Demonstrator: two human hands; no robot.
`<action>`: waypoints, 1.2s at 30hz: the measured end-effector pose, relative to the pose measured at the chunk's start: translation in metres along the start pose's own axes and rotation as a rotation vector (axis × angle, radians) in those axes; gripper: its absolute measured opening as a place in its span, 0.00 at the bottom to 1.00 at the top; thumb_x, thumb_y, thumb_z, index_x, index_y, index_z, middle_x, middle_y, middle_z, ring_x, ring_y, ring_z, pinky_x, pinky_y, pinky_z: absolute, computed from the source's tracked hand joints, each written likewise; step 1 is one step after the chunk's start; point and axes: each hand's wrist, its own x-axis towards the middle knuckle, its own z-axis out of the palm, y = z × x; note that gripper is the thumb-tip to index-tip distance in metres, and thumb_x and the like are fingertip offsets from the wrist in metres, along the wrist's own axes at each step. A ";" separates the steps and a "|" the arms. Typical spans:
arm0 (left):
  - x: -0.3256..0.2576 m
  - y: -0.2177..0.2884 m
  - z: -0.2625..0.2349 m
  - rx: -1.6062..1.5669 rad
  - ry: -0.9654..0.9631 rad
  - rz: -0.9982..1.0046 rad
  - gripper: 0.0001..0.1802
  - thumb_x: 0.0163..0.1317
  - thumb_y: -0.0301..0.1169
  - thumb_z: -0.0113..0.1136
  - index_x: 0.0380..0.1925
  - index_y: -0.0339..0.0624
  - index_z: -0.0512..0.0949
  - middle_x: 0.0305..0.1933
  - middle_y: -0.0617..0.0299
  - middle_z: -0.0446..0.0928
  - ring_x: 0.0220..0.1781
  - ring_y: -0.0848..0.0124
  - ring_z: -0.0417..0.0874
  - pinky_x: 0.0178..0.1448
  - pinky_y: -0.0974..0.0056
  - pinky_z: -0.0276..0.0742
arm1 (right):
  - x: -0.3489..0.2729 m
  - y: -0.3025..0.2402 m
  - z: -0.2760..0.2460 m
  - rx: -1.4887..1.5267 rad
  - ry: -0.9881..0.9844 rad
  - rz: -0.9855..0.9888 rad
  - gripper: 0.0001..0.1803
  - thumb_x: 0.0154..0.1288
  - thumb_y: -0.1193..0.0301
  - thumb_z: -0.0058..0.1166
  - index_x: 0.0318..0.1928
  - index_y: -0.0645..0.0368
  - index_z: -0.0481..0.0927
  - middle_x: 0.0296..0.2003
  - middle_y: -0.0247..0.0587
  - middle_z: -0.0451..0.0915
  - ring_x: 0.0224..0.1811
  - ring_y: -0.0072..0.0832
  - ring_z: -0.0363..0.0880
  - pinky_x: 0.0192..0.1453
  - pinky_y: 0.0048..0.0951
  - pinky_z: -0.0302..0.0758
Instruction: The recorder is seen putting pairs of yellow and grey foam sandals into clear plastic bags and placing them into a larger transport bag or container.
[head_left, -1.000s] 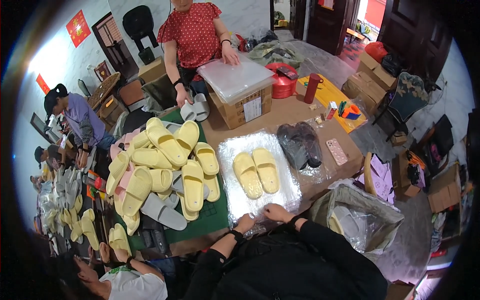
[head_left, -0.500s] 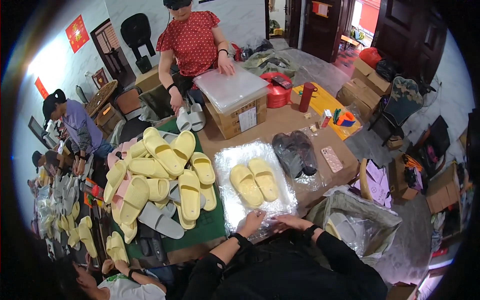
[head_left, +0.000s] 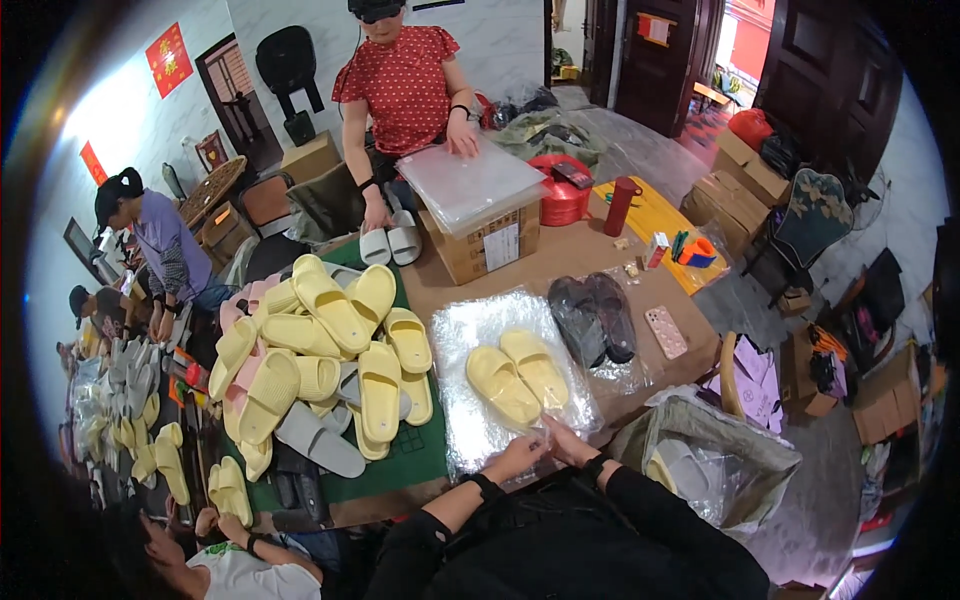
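The left hand (head_left: 518,455) and right hand (head_left: 570,442) meet at the near edge of the clear bags (head_left: 470,335); their grip is unclear. Yellow slippers (head_left: 498,384) lie just beyond, over the bags; dark slippers (head_left: 612,318) sit rightward on the counter (head_left: 577,250).

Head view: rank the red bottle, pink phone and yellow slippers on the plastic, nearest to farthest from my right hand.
1. Yellow slippers: on the plastic, ahead and left.
2. Pink phone: ahead and right.
3. Red bottle: farthest ahead, toward the table's far side.
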 end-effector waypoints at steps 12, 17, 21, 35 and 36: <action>-0.010 -0.002 0.005 0.030 -0.105 -0.022 0.14 0.59 0.37 0.53 0.38 0.37 0.75 0.34 0.50 0.77 0.36 0.59 0.78 0.42 0.62 0.72 | 0.044 0.015 -0.036 0.008 0.036 0.035 0.08 0.60 0.72 0.47 0.37 0.64 0.74 0.28 0.44 0.77 0.30 0.35 0.78 0.30 0.34 0.76; -0.015 -0.004 0.005 0.027 -0.104 0.015 0.15 0.59 0.37 0.53 0.37 0.35 0.75 0.35 0.47 0.77 0.35 0.58 0.78 0.42 0.60 0.72 | 0.038 0.007 -0.028 0.064 0.023 0.064 0.07 0.60 0.72 0.47 0.32 0.64 0.74 0.26 0.43 0.77 0.25 0.34 0.76 0.29 0.32 0.74; -0.018 0.000 -0.007 0.085 0.044 -0.151 0.18 0.60 0.40 0.51 0.36 0.33 0.74 0.33 0.44 0.76 0.35 0.55 0.78 0.40 0.58 0.71 | 0.032 -0.012 -0.014 -0.120 0.141 0.092 0.07 0.59 0.73 0.47 0.30 0.64 0.74 0.24 0.42 0.77 0.24 0.31 0.76 0.29 0.30 0.74; -0.035 -0.038 -0.007 0.665 0.314 -0.004 0.15 0.51 0.32 0.52 0.40 0.41 0.76 0.46 0.48 0.71 0.51 0.52 0.69 0.52 0.54 0.66 | -0.030 -0.147 0.069 -0.466 0.064 -0.394 0.12 0.59 0.71 0.51 0.38 0.68 0.77 0.32 0.40 0.79 0.33 0.24 0.77 0.39 0.25 0.74; -0.035 -0.031 -0.010 0.638 0.252 -0.095 0.16 0.51 0.31 0.52 0.41 0.42 0.75 0.46 0.48 0.70 0.53 0.52 0.68 0.53 0.52 0.65 | -0.043 -0.159 0.079 -0.538 0.093 -0.466 0.11 0.59 0.72 0.50 0.39 0.68 0.78 0.33 0.40 0.79 0.33 0.24 0.77 0.39 0.24 0.74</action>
